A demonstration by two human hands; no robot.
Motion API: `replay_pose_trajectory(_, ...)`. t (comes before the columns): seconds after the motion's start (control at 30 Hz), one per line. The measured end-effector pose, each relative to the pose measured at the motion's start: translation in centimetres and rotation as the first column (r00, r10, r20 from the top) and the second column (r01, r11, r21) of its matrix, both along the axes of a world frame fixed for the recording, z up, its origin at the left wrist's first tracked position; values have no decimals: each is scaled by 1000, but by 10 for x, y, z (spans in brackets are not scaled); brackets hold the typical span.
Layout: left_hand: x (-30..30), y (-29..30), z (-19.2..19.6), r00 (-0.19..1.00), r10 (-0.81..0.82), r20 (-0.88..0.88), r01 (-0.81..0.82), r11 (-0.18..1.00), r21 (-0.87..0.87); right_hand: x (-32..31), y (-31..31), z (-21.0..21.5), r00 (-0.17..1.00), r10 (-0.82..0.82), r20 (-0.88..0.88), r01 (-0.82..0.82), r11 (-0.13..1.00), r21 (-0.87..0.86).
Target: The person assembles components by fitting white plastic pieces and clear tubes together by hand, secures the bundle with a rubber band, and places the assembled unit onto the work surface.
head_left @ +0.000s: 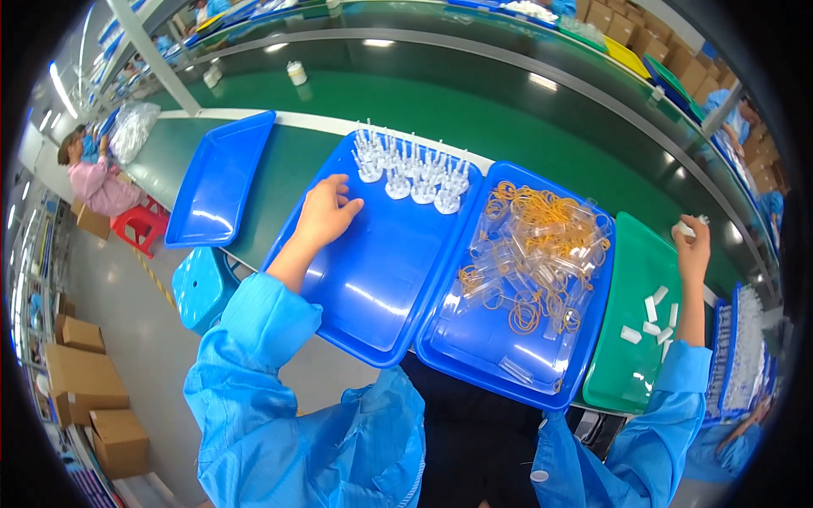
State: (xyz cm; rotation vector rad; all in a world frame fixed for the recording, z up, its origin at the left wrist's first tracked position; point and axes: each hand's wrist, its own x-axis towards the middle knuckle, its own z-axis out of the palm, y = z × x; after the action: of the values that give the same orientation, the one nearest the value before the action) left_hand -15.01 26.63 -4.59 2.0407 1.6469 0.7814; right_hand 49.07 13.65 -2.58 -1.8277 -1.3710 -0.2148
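My left hand (326,212) rests with loosely curled fingers on the middle blue tray (373,279), just left of a cluster of small clear plastic parts (412,173) standing at the tray's far end; it holds nothing. My right hand (693,245) is raised over the far edge of the green tray (622,372), fingers pinched on a small white piece (688,227). Several more white pieces (652,317) lie in the green tray. Between the hands, another blue tray (474,347) holds clear plastic tubes (542,254) and orange rubber bands (529,203).
An empty blue tray (218,178) lies at the left on the green bench. A dark green conveyor belt (474,102) runs behind. A blue stool (203,284) stands below left. Cardboard boxes (85,381) sit on the floor. Another person (97,178) sits at far left.
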Motion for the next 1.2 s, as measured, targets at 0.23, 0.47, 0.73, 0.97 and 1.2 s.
replay_pose_trajectory(0.23, 5, 54, -51, 971, -178, 161, 143, 968, 207, -71, -82, 24, 984, 168, 58, -132, 908, -397)
replay_pose_trajectory(0.47, 0, 17, -29, 926, -241, 290, 261, 965, -32, -90, -145, -12, 994, 103, -41, -110, 877, -467)
replay_pose_trajectory(0.73, 4, -81, 33, 809, -121, 575, 201, 976, -78, -141, -164, -13, 986, 68, 153, -8, 932, -363)
replay_pose_trajectory(0.97, 105, -183, 36, 620, -227, 751, 486, 862, -141, -178, -159, -19, 960, 184, 210, -119, 950, -288)
replay_pose_trajectory(1.2, 152, -219, 32, 447, -301, 842, 550, 835, 6, -183, -153, -28, 976, 51, 210, -13, 984, -179)
